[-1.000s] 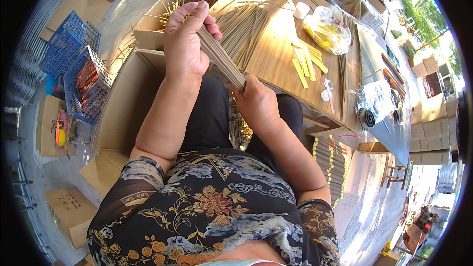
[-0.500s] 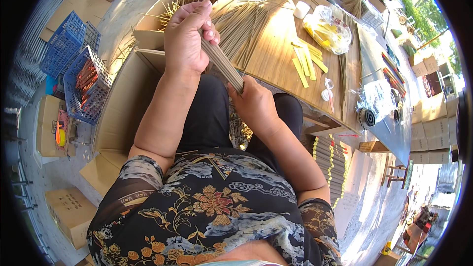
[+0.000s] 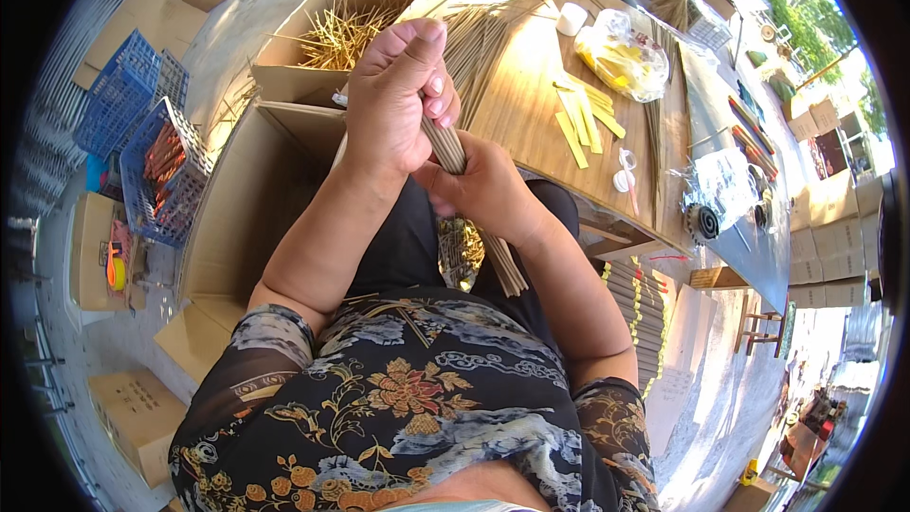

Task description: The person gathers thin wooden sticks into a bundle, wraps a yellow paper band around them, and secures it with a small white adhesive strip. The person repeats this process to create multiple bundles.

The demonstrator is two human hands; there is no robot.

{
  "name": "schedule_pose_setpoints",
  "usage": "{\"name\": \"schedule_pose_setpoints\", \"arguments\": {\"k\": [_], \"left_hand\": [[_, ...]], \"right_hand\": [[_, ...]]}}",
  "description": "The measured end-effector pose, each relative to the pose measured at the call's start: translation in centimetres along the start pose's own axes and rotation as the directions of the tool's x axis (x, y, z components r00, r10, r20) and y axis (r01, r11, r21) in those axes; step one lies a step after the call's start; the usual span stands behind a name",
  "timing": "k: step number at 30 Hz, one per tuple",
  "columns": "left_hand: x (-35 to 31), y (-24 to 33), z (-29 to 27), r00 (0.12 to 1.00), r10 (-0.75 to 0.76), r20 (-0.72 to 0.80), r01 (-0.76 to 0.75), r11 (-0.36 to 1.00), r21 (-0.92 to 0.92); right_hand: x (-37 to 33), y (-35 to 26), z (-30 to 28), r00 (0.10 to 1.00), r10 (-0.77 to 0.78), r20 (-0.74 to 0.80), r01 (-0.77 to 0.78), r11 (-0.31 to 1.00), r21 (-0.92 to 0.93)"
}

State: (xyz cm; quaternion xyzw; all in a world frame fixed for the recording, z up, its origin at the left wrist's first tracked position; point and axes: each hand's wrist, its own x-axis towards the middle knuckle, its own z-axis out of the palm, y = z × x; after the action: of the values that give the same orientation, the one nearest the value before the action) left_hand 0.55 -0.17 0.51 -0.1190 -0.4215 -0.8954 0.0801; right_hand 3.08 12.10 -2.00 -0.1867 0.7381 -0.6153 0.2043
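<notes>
here's the left hand (image 3: 396,100), upper centre of the frame, curled firmly around the top of the stick bundle (image 3: 445,146); the right hand (image 3: 485,188), just below, is wrapped round its middle. lower ends poke out mid-frame over the dark trousers (image 3: 391,237), a touch uneven. a light, even squeeze should keep sticks straight and unsnapped.

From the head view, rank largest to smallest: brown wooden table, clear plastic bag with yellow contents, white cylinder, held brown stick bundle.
Wooden table
Plastic bag, stick bundle: unsure, bundle nearer, partly hidden
White cylinder
</notes>
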Motion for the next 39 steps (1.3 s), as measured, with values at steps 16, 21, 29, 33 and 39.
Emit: {"name": "schedule_pose_setpoints", "arguments": {"k": [16,21,29,33,39], "left_hand": [[0.7,-0.1,-1.8,0.960,-0.156,0.232,0.178,0.981,-0.074],[0.3,-0.6,0.4,0.981,0.008,-0.194,0.008,0.996,0.085],[0.4,0.7,-0.5,0.985,-0.137,0.105,0.145,0.986,-0.082],[0.7,-0.6,0.3,0.973,0.043,-0.227,-0.024,0.996,0.085],[0.1,-0.3,0.0,0.997,-0.070,0.027,0.070,0.997,-0.006]], "right_hand": [[-0.2,0.8,0.2,0.999,-0.040,-0.037,0.037,0.995,-0.090],[0.8,1.7,1.4,0.909,-0.226,-0.350,0.008,0.850,-0.527],[1.0,2.4,1.9,0.920,-0.307,-0.245,0.243,0.935,-0.257],[1.4,2.6,1.8,0.871,-0.329,-0.364,0.114,0.857,-0.503],[0.8,0.4,-0.1,1.000,-0.012,0.002,0.012,0.997,-0.080]]}}
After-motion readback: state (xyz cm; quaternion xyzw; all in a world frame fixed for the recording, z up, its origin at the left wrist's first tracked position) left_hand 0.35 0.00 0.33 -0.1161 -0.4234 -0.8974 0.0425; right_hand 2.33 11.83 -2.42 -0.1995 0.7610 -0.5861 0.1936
